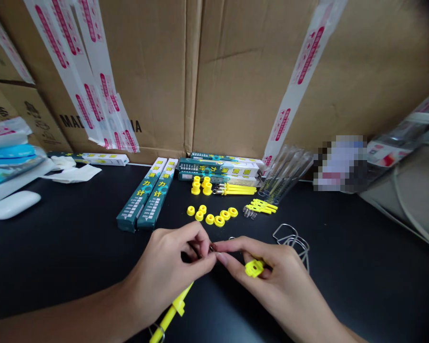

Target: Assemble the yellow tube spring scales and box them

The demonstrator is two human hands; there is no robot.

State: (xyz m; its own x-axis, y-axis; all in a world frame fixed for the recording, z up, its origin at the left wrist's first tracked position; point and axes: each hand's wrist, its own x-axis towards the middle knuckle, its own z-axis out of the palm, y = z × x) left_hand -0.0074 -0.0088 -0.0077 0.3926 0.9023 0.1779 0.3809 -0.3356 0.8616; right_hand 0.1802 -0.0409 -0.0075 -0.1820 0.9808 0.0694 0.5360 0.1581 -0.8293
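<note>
A small metal piece (pixel 211 248) is sitting between the two hands' fingertips, low over the middle of the black bench (pixel 93 267), and the fingers are hiding most of it. A yellow rod (pixel 168 321) with a wire loop is slanting from beneath the left hand toward the bench's near side, though whether that hand is holding it I cannot tell. The work is looking partly done: farther back, a bundle of yellow rods (pixel 240 189) is already carrying metal ends, while yellow collars (pixel 219 221), slim yellow pieces (pixel 262 206), springs (pixel 249 212) and bent wire loops (pixel 291 238) are lying loose, so a good deal of joining is seemingly remaining. Clear tubes (pixel 288 174) are leaning together near the bench's far edge, and printed boxes (pixel 218 167) are lying along that edge, their contents not showing. As for pose, the left hand (pixel 160 267) is coming in from the near left corner, palm down, thumb and curled forefinger pinching at the metal piece. The right hand (pixel 273 269) is reaching in from the near right corner, its thumb and straighter forefinger meeting at the same spot, its other fingers folding around a yellow fitting (pixel 253 268)
</note>
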